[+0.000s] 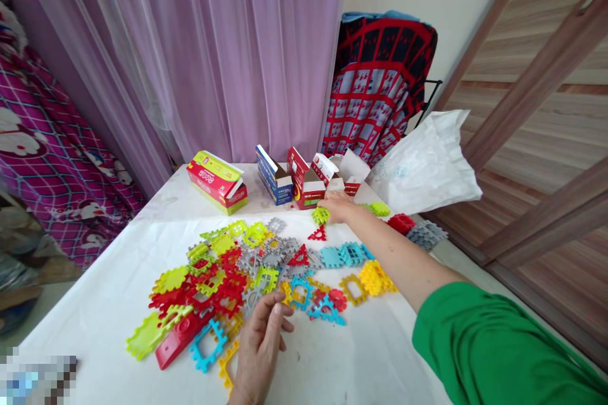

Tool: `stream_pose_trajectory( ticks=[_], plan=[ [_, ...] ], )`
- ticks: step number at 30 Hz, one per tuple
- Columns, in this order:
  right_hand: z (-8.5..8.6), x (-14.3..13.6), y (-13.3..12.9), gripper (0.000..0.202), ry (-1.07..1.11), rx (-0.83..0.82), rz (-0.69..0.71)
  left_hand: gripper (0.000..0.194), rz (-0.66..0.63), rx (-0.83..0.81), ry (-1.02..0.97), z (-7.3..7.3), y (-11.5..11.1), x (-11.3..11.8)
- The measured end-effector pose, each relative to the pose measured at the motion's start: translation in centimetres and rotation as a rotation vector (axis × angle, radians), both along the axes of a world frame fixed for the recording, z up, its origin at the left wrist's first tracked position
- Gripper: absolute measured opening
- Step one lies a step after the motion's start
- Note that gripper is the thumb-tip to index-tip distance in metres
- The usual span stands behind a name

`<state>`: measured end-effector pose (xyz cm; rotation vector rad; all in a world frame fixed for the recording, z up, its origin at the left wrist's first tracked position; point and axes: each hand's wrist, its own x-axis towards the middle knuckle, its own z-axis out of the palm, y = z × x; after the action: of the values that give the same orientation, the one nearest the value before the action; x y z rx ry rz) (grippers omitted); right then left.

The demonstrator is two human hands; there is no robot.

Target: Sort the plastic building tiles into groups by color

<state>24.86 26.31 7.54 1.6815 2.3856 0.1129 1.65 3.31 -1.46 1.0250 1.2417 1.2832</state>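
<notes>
Bench (pixel 118 278) white. Tile pile (pixel 247 272) mixed lime, red, yellow, grey, blue. Piece (pixel 320 215) at right hand (pixel 338 205) lime. Sleeve (pixel 484 348) green. Boxes (pixel 216 180) red with lime; one box (pixel 273 182) blue. Curtain (pixel 213 44) lilac. Cloth (pixel 380 88) red-black-white grid. Bag (pixel 427 164) white.

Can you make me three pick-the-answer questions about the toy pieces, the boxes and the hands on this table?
1. Where is the right hand?
A. at the far side by the open boxes
B. in the person's lap
C. on the curtain

2. What colour is the piece at the right hand?
A. black
B. lime green
C. white

3. How is the left hand?
A. clenched in a fist
B. gripping a box
C. fingers resting at the near edge of the pile

Answers: 1 A, the arm stretches out to the boxes. 2 B, it is bright lime. 3 C, the fingertips meet pieces there.
</notes>
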Motion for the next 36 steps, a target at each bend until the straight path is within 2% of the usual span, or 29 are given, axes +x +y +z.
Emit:
stream_pose_trajectory(
  ticks=[10,15,17,20,23,28,32,36],
  plan=[
    [-0.3,-0.7,-0.1,0.057,-0.033,-0.032,-0.021,0.054,0.049,0.007,-0.038,0.4,0.4,-0.2],
    [0.5,-1.1,-1.6,0.064,-0.012,0.003,-0.061,0.053,0.039,-0.005,-0.044,0.6,0.4,-0.3],
    [0.5,-1.7,-3.3,0.059,0.038,0.039,-0.039,0.051,0.030,-0.008,-0.045,0.5,0.3,-0.4],
    [-0.6,-3.3,-7.4,0.043,0.274,0.148,-0.012,0.051,0.043,-0.001,-0.055,0.1,0.4,-0.3],
    [-3.0,-5.1,-12.5,0.026,0.547,0.210,-0.036,0.051,0.066,0.021,-0.071,-0.3,0.6,-0.1],
    [-6.8,-6.7,-19.4,0.024,0.778,0.258,0.001,0.050,0.068,0.036,-0.070,0.1,0.7,0.0],
    [-7.5,-6.2,-21.4,0.024,0.847,0.343,-0.005,0.049,0.038,0.042,-0.032,1.0,0.4,-0.1],
    [-6.1,-5.0,-20.8,0.022,0.766,0.348,-0.018,0.051,0.018,0.071,-0.011,1.3,0.2,-0.1]
  ],
)
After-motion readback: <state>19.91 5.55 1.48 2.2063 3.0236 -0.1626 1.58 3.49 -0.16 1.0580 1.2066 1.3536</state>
